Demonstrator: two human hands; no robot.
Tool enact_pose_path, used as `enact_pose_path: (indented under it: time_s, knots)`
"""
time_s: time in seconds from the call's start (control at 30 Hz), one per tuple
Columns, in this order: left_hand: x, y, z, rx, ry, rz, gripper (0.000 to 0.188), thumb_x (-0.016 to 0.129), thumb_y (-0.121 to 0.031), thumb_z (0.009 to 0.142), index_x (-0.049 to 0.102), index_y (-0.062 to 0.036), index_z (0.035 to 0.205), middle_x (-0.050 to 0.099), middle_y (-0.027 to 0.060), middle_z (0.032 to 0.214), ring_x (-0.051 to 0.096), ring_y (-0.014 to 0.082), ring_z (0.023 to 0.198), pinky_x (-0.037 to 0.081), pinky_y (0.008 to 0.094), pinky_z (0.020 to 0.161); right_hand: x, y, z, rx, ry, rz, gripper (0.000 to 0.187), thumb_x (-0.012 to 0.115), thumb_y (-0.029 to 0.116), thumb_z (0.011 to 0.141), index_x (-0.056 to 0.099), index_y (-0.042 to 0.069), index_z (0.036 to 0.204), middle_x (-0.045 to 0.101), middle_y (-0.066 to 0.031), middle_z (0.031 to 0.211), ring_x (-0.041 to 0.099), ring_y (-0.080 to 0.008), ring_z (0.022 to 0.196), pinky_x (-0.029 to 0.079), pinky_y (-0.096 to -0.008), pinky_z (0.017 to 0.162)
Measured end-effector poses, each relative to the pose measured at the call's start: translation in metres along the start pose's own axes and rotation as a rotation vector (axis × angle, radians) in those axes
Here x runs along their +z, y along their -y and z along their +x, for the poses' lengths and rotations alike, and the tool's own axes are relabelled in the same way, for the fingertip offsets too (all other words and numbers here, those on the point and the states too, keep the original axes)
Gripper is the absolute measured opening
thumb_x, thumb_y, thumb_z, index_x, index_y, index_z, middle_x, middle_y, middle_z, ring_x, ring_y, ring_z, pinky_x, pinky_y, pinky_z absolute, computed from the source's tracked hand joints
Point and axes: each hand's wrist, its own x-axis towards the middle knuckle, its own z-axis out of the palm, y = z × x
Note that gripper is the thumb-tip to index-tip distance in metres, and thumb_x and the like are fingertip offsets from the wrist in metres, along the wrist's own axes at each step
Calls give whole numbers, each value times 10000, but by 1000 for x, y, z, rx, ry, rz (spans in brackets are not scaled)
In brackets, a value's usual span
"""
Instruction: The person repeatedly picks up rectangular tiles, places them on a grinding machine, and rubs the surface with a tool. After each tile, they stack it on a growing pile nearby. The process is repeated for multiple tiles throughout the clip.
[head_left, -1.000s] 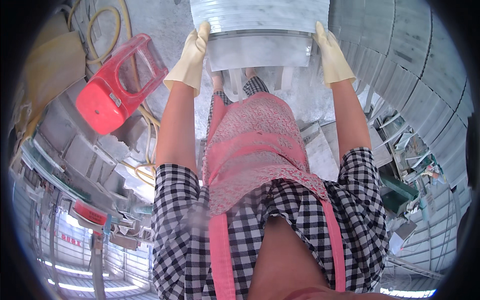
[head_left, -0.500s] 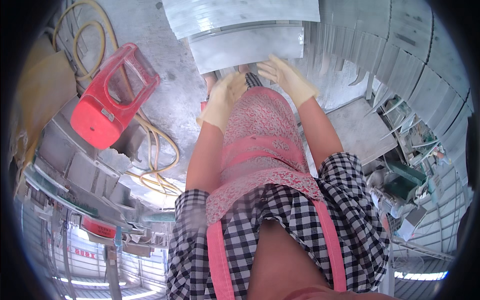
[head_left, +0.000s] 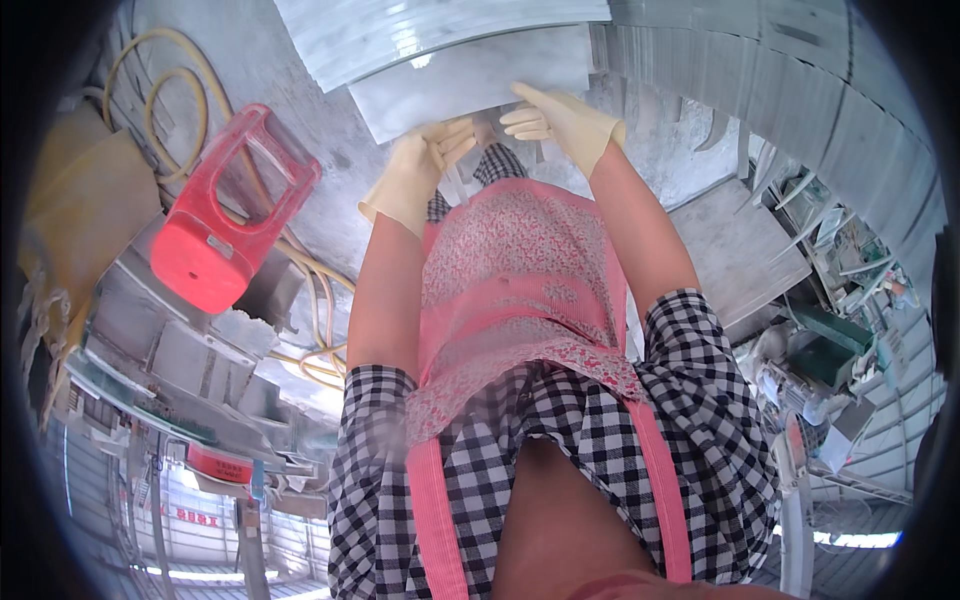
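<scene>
Cream rubber gloves cover both of my hands. My left hand (head_left: 420,165) is just below the near edge of a flat pale grey slab (head_left: 470,82), its fingers stretched out to the right. My right hand (head_left: 560,122) is by the same edge farther right, fingers apart and one digit pointing left against the slab's edge. Neither hand holds anything that I can see; whether the fingertips touch the slab cannot be told. Behind the slab lies a larger, shinier grey sheet (head_left: 430,28).
A red plastic stool (head_left: 205,255) lies tipped over on the left, beside a coiled yellow hose (head_left: 150,40). Rows of grey panels (head_left: 800,110) stand along the right. A flat grey board (head_left: 740,250) and a green container (head_left: 825,355) are at the right.
My hands have drawn farther apart, the left one moving left and slightly down. The slab and sheet appear shifted left in view, and the stool sits slightly lower, as the view has turned.
</scene>
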Motion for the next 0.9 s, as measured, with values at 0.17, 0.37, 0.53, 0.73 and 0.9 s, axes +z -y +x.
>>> enact_pose_path:
  time_s: [0.17,0.37,0.53,0.73,0.9]
  knots:
    - [-36,-20,-2,90,-166,485,361,487,-129,958,610,112,1196,686,220,1145,676,311,1069,558,389,944,-12,-11,8,-181,46,-168,525,564,446,992,674,-52,1119,739,-191,940,718,-225,832,570,-291,803]
    - [-193,-24,-28,566,-549,935,291,547,-145,916,699,-8,1123,723,104,973,670,177,890,529,297,781,-82,-102,3,-256,-147,-63,435,549,448,983,684,56,1116,717,-82,795,669,-159,693,512,-331,630]
    - [-300,13,-52,378,-677,863,263,562,-223,904,714,-53,1036,704,37,823,612,119,668,473,286,585,-135,-225,-12,-14,-480,-119,459,598,458,928,662,76,1174,705,-158,774,680,-216,615,549,-310,557]
    - [-281,42,-55,369,-585,755,407,629,-306,906,634,-16,1192,715,53,902,635,129,684,461,260,549,-123,-326,14,-62,-545,-25,403,592,379,934,693,9,1057,741,-153,945,714,-247,815,551,-373,704]
    - [-283,28,-72,501,-593,596,292,652,-290,852,670,-24,971,655,28,784,561,96,631,408,267,533,-115,-302,33,-392,-641,-367,528,589,385,910,655,-37,1222,702,-234,1145,673,-310,1096,499,-401,928]
